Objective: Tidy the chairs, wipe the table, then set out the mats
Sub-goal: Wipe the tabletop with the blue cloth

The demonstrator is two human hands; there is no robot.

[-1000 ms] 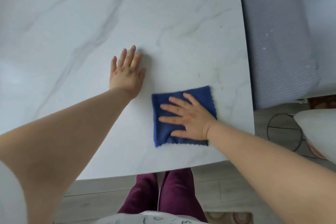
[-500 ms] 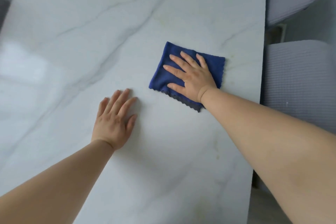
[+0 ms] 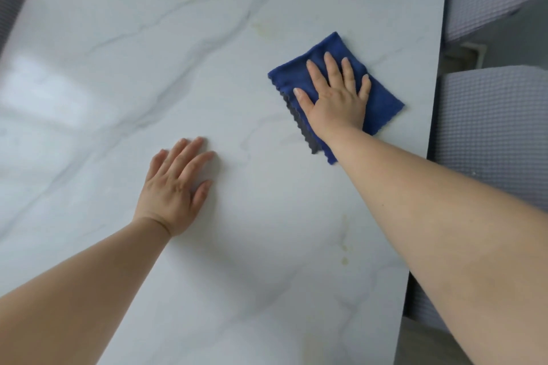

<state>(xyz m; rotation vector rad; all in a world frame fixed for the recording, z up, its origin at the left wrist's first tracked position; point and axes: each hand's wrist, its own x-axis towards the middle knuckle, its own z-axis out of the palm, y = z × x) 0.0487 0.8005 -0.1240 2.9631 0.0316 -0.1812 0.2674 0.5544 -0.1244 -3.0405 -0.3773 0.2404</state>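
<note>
On the bench, near its right edge, seen from the head: cloth pinned flat beneath right hand, fingers straight and spread, pressing rather than gripping. Long axis slanting far-left to near-right. Left hand flat on the bare top, nearer, holding nothing. Faint yellowish marks nearer the body, probably unwiped. Two chairs beside the right edge.

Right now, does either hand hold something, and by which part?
Nothing is gripped: the right hand presses flat on the middle of the blue cloth; left hand rests on the table.
</note>
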